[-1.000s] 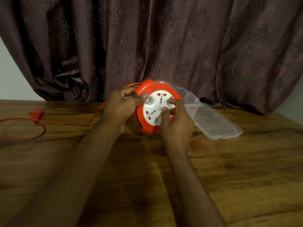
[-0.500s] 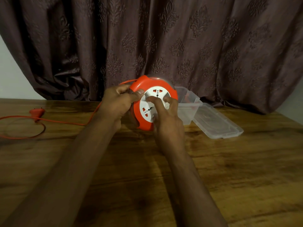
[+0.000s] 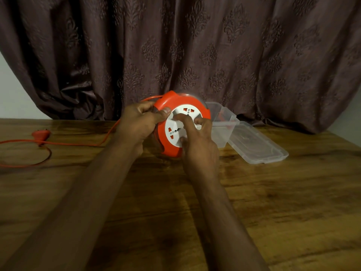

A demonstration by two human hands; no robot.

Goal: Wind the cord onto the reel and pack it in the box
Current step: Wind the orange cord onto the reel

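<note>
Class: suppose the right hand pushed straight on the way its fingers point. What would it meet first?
The right hand already touches the reel's white socket face; pushing on drives into the reel. The clear box seems off to the right; depth is unclear.

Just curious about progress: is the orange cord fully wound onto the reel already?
No, the orange cord and its plug lie loose on the wooden table, left of the reel.

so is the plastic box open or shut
Open. The clear box stands behind the reel with its lid swung down flat on the table.
</note>
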